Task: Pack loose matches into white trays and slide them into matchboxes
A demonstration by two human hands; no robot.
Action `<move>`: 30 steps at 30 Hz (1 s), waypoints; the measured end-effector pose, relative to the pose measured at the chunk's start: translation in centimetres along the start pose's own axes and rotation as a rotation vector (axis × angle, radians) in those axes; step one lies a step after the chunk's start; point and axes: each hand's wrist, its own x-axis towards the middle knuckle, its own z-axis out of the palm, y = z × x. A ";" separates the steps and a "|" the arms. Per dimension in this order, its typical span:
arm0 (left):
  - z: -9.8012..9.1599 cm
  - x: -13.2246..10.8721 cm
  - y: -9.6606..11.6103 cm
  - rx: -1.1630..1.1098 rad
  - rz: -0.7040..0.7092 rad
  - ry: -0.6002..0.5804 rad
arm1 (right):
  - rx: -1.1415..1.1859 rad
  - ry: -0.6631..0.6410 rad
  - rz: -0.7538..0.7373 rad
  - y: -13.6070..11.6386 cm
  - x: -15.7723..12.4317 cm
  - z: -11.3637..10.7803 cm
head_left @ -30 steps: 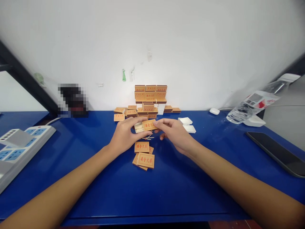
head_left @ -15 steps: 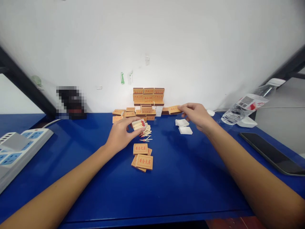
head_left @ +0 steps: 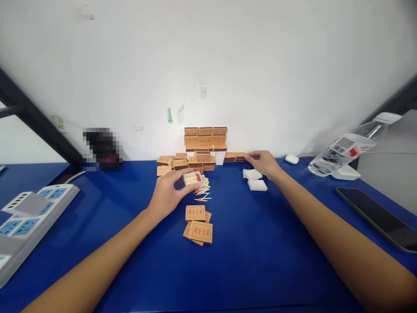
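Note:
My left hand [head_left: 167, 190] is closed on a white matchbox tray [head_left: 192, 178] filled with red-tipped matches. Loose matches [head_left: 204, 184] lie in a heap just beside and behind that tray. Against the wall, my right hand [head_left: 263, 163] pinches the right end of an orange matchbox [head_left: 240, 157], which sits low in line with another one to its left. Behind the left hand rises a stepped stack of matchboxes [head_left: 205, 141]. Several orange matchbox covers [head_left: 201, 231] lie overlapping on the desk nearer me. White trays [head_left: 257, 185] rest in front of my right hand.
The blue desk [head_left: 241, 269] meets a white wall. At the left lies a power strip [head_left: 35, 217]. On the right are a tilted water bottle [head_left: 345, 148], a small white case [head_left: 292, 159] and a phone [head_left: 378, 217]. More matchboxes [head_left: 164, 170] lie left of the stack.
My right hand has lowered the matchbox from above the row to the desk by the wall. The left hand still holds the match-filled tray. The camera view has tipped slightly upward.

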 end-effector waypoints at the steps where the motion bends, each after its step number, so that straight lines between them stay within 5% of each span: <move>1: -0.1 0.0 0.1 -0.006 -0.009 -0.005 | -0.019 0.000 -0.019 0.0 -0.1 -0.1; 7: -0.2 0.0 0.6 -0.141 -0.137 -0.027 | -0.122 0.044 -0.089 -1.1 -1.0 -1.5; 11: -0.1 -0.1 0.6 -0.242 -0.222 -0.041 | -0.146 0.160 -0.193 -4.2 -3.8 -1.8; 13: 0.0 -0.1 0.7 -0.292 -0.224 -0.060 | 0.012 0.013 -0.315 -6.6 -6.1 -1.3; 15: 0.2 -0.1 0.9 -0.328 -0.197 -0.068 | 0.177 -0.325 -0.368 -8.9 -8.6 -0.3; 20: 0.9 -0.2 1.4 -0.287 -0.166 0.024 | 0.456 -0.677 -0.046 -11.8 -12.9 2.5; 26: 1.4 -0.7 2.6 -0.350 -0.126 -0.057 | 0.742 -0.534 0.059 -11.2 -12.9 4.2; 30: 1.5 -0.5 2.6 -0.354 -0.124 -0.092 | 0.703 -0.494 0.043 -10.9 -12.0 4.1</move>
